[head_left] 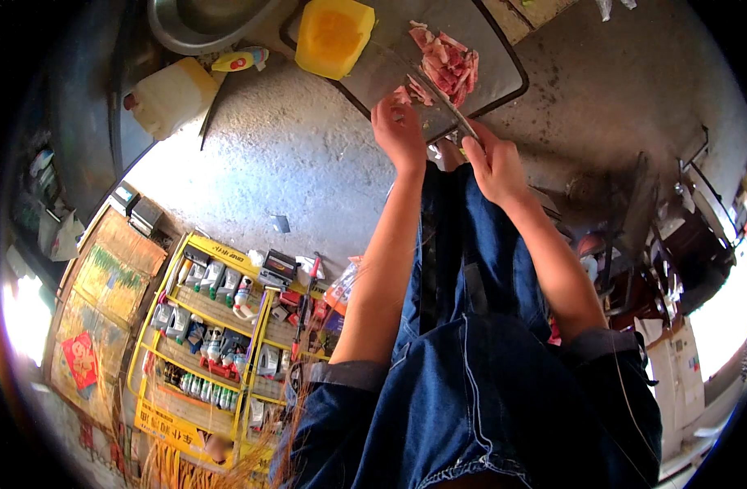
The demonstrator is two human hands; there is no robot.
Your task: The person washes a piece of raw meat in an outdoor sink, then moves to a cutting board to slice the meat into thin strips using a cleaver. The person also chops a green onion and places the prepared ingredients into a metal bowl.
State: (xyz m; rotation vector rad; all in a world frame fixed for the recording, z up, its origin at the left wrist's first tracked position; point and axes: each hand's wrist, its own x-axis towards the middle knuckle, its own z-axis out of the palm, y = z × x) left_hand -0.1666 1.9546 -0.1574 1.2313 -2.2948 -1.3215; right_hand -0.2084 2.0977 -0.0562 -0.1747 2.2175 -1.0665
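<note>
A kitchen knife (445,97) is in my right hand (497,165), its fingers wrapped round the handle. The blade reaches up and left over a dark-rimmed grey cutting board (373,77). Beyond the blade lies a heap of sliced raw meat (453,65); a few small strips (420,91) sit on its near left side. My left hand (399,137) is at the board's near edge with curled fingers, its fingertips closed at a small piece of meat. Part of that piece is hidden by the fingers.
A yellow container (332,37) stands on the board's left part. Farther left are a metal basin (210,23), a pale plastic jug (171,96) and a yellow packet (240,59). A yellow shelf rack (196,306) with several bottles stands at lower left; dark furniture (634,220) is at right.
</note>
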